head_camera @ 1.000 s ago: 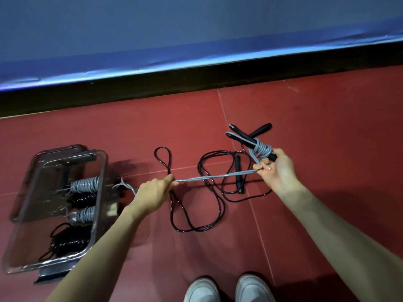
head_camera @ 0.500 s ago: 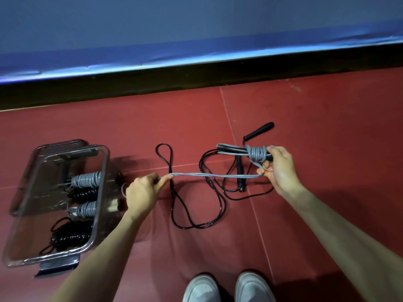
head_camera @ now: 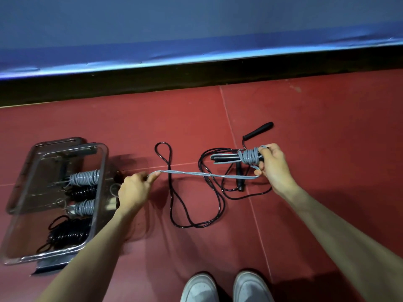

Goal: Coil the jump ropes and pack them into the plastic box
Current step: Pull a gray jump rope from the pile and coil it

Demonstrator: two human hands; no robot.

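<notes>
Left hand point(head_camera: 133, 194) pinching grey rope point(head_camera: 207, 175), right hand point(head_camera: 273, 168) gripping its wrapped handles point(head_camera: 226, 158), plastic box point(head_camera: 102, 171) contents blurred

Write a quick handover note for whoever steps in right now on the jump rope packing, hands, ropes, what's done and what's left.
Right hand grips the grey jump rope, partly wound around its black handles.
Left hand pinches the loose grey doubled strand, stretched between the hands.
Done: four coiled ropes, two grey and two black, lie in the plastic box on the left.
Left: finish winding the grey rope and box it, then coil and pack the black jump rope lying loose on the red floor.
</notes>
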